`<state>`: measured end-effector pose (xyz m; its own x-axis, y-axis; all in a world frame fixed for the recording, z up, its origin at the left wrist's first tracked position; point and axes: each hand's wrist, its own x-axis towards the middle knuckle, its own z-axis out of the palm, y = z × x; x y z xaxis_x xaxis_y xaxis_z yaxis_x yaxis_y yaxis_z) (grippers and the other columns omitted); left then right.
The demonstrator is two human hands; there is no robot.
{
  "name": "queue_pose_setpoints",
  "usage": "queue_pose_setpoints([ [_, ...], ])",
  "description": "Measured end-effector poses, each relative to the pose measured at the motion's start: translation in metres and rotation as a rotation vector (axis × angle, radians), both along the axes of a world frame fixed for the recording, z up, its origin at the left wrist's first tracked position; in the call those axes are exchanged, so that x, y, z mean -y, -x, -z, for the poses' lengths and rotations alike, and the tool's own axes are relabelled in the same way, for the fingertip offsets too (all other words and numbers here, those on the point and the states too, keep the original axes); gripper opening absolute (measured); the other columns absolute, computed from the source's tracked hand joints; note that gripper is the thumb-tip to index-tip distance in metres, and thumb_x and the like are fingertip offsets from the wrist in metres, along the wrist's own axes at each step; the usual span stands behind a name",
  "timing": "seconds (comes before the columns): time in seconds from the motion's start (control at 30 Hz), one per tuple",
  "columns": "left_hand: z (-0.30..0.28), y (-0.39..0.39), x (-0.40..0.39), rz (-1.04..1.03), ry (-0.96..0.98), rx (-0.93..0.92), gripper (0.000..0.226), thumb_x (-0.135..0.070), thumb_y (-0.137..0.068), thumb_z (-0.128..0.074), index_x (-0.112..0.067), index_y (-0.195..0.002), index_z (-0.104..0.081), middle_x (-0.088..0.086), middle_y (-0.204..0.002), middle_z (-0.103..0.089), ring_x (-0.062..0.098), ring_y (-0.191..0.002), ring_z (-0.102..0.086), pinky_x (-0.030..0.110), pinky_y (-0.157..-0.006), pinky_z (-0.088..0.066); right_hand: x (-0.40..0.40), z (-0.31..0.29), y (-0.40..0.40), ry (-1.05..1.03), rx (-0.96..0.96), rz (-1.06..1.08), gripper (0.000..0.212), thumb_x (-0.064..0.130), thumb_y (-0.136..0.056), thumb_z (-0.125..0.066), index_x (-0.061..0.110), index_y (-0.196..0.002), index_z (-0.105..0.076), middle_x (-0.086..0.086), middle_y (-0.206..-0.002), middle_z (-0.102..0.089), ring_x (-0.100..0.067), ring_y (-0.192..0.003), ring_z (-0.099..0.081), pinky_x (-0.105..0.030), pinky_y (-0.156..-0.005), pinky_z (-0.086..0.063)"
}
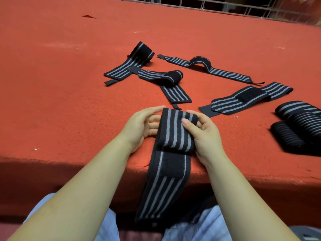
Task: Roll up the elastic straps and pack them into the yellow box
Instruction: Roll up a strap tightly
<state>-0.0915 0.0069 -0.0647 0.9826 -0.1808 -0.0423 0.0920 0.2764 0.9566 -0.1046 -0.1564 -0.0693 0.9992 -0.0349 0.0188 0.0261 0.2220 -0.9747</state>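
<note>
Black elastic strap with grey stripes (175, 133), partly rolled at near edge of red felt-covered table (69, 84), tail hanging over edge. Pinched by right hand (203, 134); left hand (140, 127) open beside roll. Loose straps (166, 80) beyond; rolled straps (298, 126) at right.

Both hands meet at a half-rolled black striped strap (175, 131) near the red table (69, 84) edge: right hand (203, 136) pinches it, left hand (140, 127) fingers relaxed beside it.
</note>
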Motion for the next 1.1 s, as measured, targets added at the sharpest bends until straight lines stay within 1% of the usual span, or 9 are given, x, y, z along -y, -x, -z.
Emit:
queue_pose_setpoints([
  [0.07, 0.002, 0.001, 0.003, 0.076, -0.176, 0.029, 0.027, -0.037, -0.086, -0.054, -0.018, -0.100, -0.066, 0.003, -0.090, -0.073, 0.016, -0.078, -0.068, 0.029, -0.069, -0.051, 0.000, 0.002, 0.001, 0.019, 0.021, -0.003, 0.022, 0.001, -0.086, -0.063, 0.016, -0.102, -0.063, -0.004, -0.093, -0.072, -0.013, -0.085, -0.068, -0.023, -0.074, -0.055],
  [0.17, 0.005, 0.002, 0.007, 0.109, -0.295, 0.085, 0.019, -0.017, -0.090, -0.060, -0.009, -0.106, -0.065, 0.007, -0.101, -0.072, 0.016, -0.091, -0.069, 0.026, -0.079, -0.053, -0.001, 0.001, 0.003, 0.060, 0.041, 0.010, 0.018, 0.007, -0.087, -0.064, 0.013, -0.104, -0.063, -0.009, -0.098, -0.072, -0.017, -0.089, -0.069, -0.028, -0.080, -0.056],
  [0.37, 0.007, 0.002, 0.003, -0.179, -0.048, 0.123, 0.022, -0.010, -0.092, -0.054, -0.005, -0.113, -0.060, 0.009, -0.104, -0.070, 0.018, -0.092, -0.068, 0.028, -0.081, -0.055, -0.006, 0.002, 0.005, 0.314, 0.072, -0.146, 0.018, 0.026, -0.089, -0.063, 0.008, -0.094, -0.066, -0.012, -0.081, -0.070, -0.022, -0.077, -0.067, -0.038, -0.073, -0.054],
  [0.57, 0.005, 0.005, 0.007, -0.010, -0.147, 0.100, 0.020, -0.012, -0.090, -0.057, -0.013, -0.110, -0.059, -0.001, -0.091, -0.073, 0.011, -0.082, -0.070, 0.025, -0.064, -0.056, -0.002, 0.007, 0.000, 0.178, 0.120, -0.042, 0.013, 0.014, -0.090, -0.060, 0.011, -0.102, -0.064, -0.003, -0.092, -0.072, -0.013, -0.086, -0.068, -0.026, -0.077, -0.055],
  [0.8, 0.009, 0.000, -0.003, -0.093, 0.018, 0.103, 0.031, 0.011, -0.080, -0.059, -0.013, -0.098, -0.065, -0.004, -0.096, -0.072, 0.014, -0.088, -0.068, 0.023, -0.069, -0.056, -0.002, 0.005, -0.004, 0.239, 0.058, -0.059, 0.023, 0.031, -0.092, -0.057, 0.012, -0.096, -0.068, -0.005, -0.089, -0.074, -0.016, -0.085, -0.070, -0.031, -0.079, -0.054],
  [0.87, 0.010, 0.000, -0.001, -0.133, -0.011, 0.124, 0.035, 0.017, -0.077, -0.058, -0.014, -0.092, -0.066, -0.008, -0.088, -0.072, 0.010, -0.080, -0.067, 0.022, -0.063, -0.055, 0.000, 0.006, -0.008, 0.214, 0.047, -0.078, 0.023, 0.025, -0.094, -0.054, 0.018, -0.081, -0.071, 0.000, -0.079, -0.071, -0.012, -0.075, -0.067, -0.027, -0.070, -0.052],
  [0.97, 0.010, 0.001, 0.000, -0.198, -0.084, 0.168, 0.044, 0.023, -0.074, -0.057, -0.019, -0.070, -0.072, -0.010, -0.078, -0.072, 0.005, -0.072, -0.066, 0.021, -0.063, -0.054, 0.003, 0.003, -0.009, 0.079, -0.054, -0.121, 0.046, 0.028, -0.096, -0.043, 0.023, -0.061, -0.073, 0.003, -0.059, -0.059, -0.009, -0.052, -0.055, -0.020, -0.048, -0.043],
  [1.03, 0.009, 0.002, 0.002, -0.220, -0.100, 0.208, 0.049, 0.023, -0.074, -0.058, -0.021, -0.057, -0.073, -0.009, -0.085, -0.071, 0.004, -0.073, -0.067, 0.017, -0.065, -0.053, 0.003, 0.003, -0.009, 0.089, -0.057, -0.193, 0.038, 0.043, -0.091, -0.046, 0.020, -0.087, -0.075, -0.002, -0.085, -0.072, -0.017, -0.078, -0.068, -0.027, -0.068, -0.054],
  [1.1, 0.008, 0.003, 0.003, -0.227, -0.128, 0.214, 0.052, 0.023, -0.075, -0.055, -0.022, -0.057, -0.074, -0.006, -0.094, -0.068, 0.005, -0.079, -0.067, 0.017, -0.069, -0.052, 0.003, 0.004, -0.007, 0.183, -0.010, -0.217, 0.044, 0.041, -0.083, -0.056, 0.013, -0.115, -0.065, -0.006, -0.109, -0.071, -0.020, -0.102, -0.067, -0.032, -0.088, -0.054],
])
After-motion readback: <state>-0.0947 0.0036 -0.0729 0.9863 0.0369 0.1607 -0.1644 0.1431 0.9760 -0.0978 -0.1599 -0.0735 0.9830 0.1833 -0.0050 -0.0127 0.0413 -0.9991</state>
